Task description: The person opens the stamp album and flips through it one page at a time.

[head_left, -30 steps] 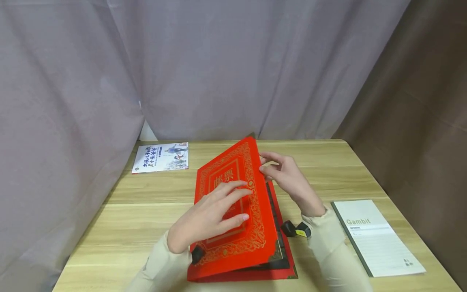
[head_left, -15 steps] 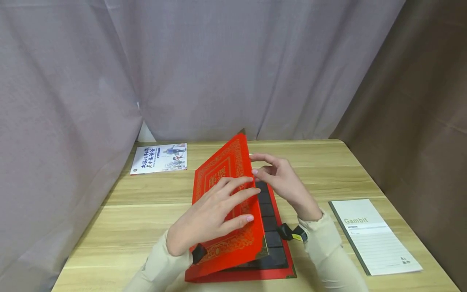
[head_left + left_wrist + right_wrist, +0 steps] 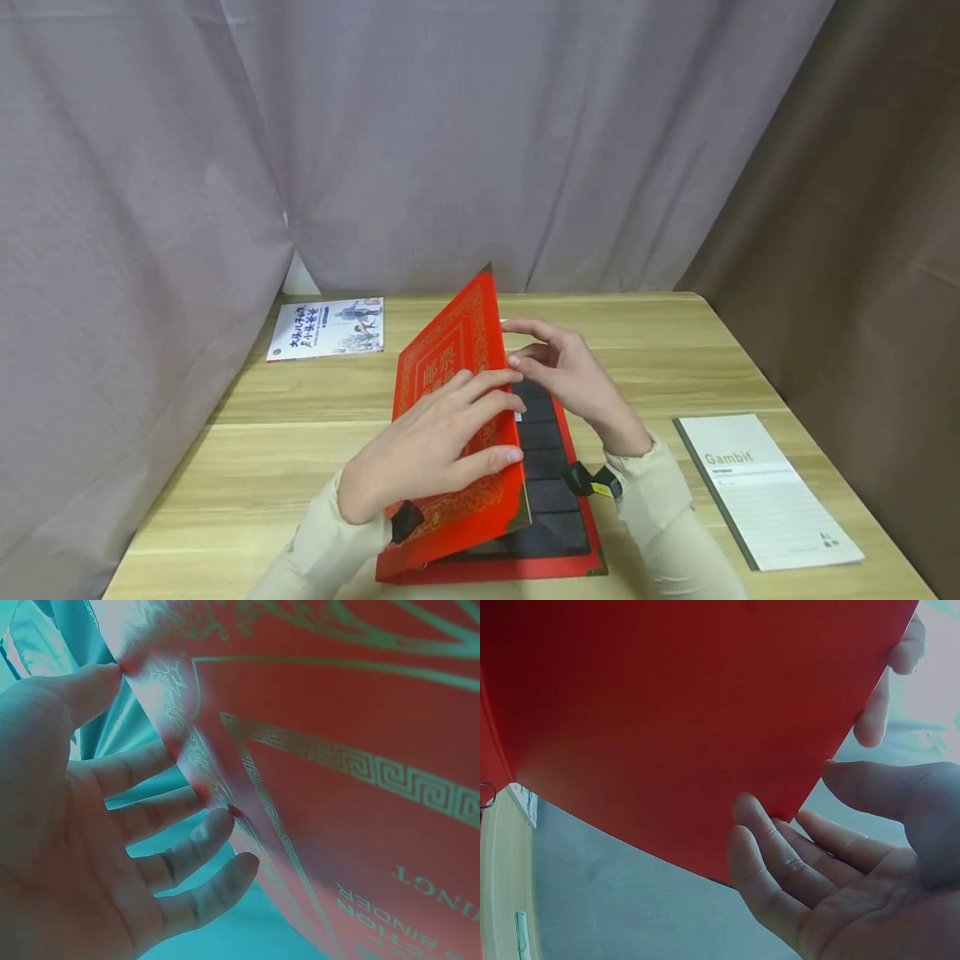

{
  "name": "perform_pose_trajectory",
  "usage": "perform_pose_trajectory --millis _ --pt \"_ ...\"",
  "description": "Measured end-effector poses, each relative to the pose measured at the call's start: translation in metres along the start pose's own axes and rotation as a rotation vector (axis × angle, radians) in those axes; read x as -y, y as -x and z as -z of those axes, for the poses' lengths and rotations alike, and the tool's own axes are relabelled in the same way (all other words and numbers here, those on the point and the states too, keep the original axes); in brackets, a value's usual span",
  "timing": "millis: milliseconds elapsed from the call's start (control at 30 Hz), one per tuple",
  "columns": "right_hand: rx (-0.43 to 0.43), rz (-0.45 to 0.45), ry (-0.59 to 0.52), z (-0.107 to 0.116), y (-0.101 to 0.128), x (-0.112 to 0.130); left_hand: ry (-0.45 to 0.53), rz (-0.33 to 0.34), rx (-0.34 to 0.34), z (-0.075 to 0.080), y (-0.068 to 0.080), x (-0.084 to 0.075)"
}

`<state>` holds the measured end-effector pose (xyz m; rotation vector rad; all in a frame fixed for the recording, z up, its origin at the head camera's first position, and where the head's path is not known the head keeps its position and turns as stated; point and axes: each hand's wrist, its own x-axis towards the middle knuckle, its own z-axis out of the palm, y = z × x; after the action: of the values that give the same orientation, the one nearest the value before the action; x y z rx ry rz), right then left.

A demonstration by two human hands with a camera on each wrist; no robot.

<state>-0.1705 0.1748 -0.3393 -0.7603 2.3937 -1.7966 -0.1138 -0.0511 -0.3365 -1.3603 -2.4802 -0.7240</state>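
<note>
Upper left of the table [image 3: 247, 433]: a booklet [image 3: 327, 327] lies flat, well apart from your hands. Centre of frame: the red album [image 3: 450, 433] lies there, its cover [image 3: 448, 367] lifted and tilted up toward the left, dark pages [image 3: 547, 492] showing under it on the right. Your left hand [image 3: 427, 450] lies on the cover's outer face, fingers [image 3: 187, 855] straight and spread, gripping nothing. Just right of it, your right hand [image 3: 562, 375] meets the cover's free edge, fingers [image 3: 780, 862] loosely extended against the inner face, thumb apart; no closed pinch shows. Lower right: a white notebook [image 3: 765, 492] marked Gambit lies flat, well apart from the album.
</note>
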Motion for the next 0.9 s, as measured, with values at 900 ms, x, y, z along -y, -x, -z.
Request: perform_pose_trajectory --millis 900 --pt "-0.011 -0.127 0.111 0.012 -0.014 -0.084 0.083 0.092 -0.076 0.015 0.019 -0.001"
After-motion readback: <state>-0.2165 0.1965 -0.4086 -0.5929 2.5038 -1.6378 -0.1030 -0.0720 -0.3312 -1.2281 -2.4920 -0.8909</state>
